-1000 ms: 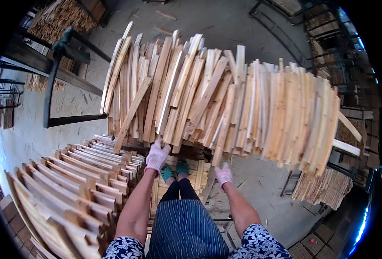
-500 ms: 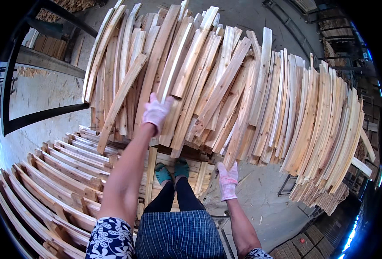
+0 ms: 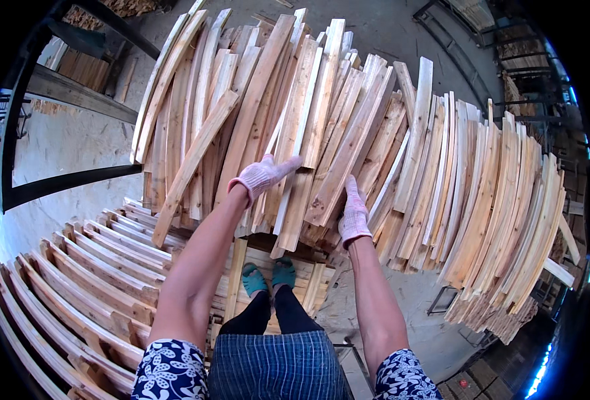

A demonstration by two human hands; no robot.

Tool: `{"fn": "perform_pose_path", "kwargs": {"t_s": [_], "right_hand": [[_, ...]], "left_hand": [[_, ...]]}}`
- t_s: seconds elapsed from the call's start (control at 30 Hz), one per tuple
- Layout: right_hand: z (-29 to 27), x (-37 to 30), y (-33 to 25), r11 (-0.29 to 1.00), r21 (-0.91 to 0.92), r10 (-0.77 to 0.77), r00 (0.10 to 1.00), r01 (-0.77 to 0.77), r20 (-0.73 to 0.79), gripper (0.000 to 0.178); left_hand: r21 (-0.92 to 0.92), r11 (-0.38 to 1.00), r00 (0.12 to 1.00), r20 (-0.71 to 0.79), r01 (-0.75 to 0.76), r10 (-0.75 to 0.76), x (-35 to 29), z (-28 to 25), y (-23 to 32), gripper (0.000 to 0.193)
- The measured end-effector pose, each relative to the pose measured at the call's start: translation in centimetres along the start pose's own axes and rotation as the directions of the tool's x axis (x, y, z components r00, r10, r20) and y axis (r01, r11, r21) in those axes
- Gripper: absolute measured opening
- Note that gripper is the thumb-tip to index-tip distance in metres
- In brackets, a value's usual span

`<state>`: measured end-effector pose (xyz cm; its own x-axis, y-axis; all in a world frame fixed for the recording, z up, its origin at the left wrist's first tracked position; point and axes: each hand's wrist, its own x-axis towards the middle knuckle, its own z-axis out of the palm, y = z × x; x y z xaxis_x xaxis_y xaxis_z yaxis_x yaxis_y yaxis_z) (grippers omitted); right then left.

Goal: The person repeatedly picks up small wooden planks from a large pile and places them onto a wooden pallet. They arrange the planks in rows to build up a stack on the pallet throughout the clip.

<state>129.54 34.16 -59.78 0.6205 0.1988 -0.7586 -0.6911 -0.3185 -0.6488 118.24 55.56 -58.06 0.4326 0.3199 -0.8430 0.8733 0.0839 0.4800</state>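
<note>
Wooden slats (image 3: 354, 147), long axes pointing forward, far ends leaning right — both hands (image 3: 266, 177) (image 3: 355, 215) against them, unclenched

Soft light on the slats (image 3: 358, 147) — bluish-white glare at both sides, fisheye-bent edges, black corners.

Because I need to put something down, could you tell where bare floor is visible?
Mostly bare floor shows below the strip pile, right of the right forearm, and left, between black frame and slatted stack. Crowded: the pile under the left hand.
</note>
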Motion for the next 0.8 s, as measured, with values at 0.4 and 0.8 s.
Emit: {"fn": "perform_pose_path", "kwargs": {"t_s": [0.4, 0.8], "right_hand": [[-0.3, -0.8, -1.9, 0.864, -0.450, -0.261, 0.965, 0.225, -0.019, 0.083], [1.1, -1.1, -1.9, 0.998, 0.053, -0.051, 0.982, 0.042, 0.181, 0.104]], "left_hand": [[-0.217, 0.975, 0.985, -0.173, -0.050, 0.011, 0.1, 3.8, 1.2, 0.103], [-0.366, 0.925, 0.966, -0.258, -0.098, 0.001, -1.3, 3.8, 2.2, 0.098]]}}
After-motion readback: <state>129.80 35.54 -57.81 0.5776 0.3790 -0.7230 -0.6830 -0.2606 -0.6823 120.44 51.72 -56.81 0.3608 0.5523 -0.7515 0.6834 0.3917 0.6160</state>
